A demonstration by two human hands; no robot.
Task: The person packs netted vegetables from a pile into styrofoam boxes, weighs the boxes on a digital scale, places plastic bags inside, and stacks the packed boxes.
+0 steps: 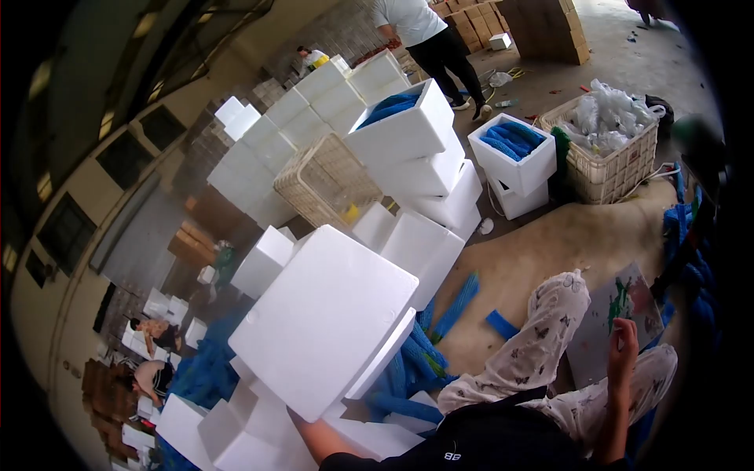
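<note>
A large white foam box lid fills the near middle of the head view, tilted over other foam pieces. My left forearm reaches up to its lower edge, and my left hand is hidden behind it, so its grip cannot be seen. Over my lap my right hand is raised with curled fingers; anything in them is too small or hidden to make out. Behind that hand, a grey board with green and reddish smears leans by my knees. Blue foam mesh sleeves lie on the floor between the boxes and my legs.
Stacked foam boxes rise ahead, the top one holding blue mesh. A plastic crate rests among them. To the right stand a foam box with blue mesh and a crate of plastic bags. A person stands beyond; others are further left.
</note>
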